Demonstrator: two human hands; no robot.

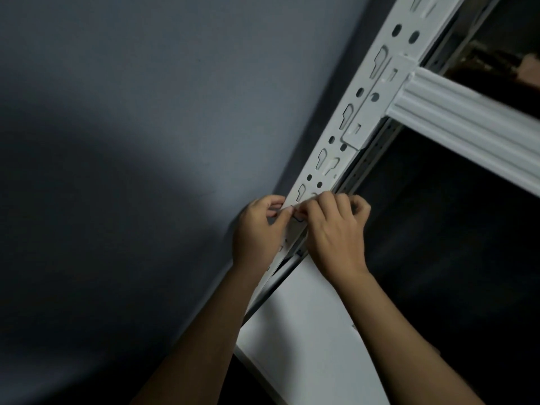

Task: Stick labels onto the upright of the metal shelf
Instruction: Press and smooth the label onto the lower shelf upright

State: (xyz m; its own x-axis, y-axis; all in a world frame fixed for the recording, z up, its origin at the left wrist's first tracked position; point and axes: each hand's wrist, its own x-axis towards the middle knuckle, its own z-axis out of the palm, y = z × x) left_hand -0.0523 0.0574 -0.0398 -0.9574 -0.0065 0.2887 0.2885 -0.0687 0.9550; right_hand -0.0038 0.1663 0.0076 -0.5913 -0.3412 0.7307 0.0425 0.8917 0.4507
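The white metal upright (362, 112) with keyhole slots runs diagonally from the upper right down to my hands. My left hand (260, 229) sits on the upright's left edge, fingers curled, thumb and forefinger pinching at its face. My right hand (336, 229) lies over the upright from the right, its curled fingertips meeting the left ones. Between the fingertips a small white label with a dark outline (298, 217) lies against the upright, mostly hidden by my fingers.
A ribbed white crossbeam (467, 124) hooks into the upright at the upper right. A white shelf board (309, 331) lies below my hands. A grey wall (131, 141) fills the left. The shelf's inside is dark, with dim items on the upper level (502, 65).
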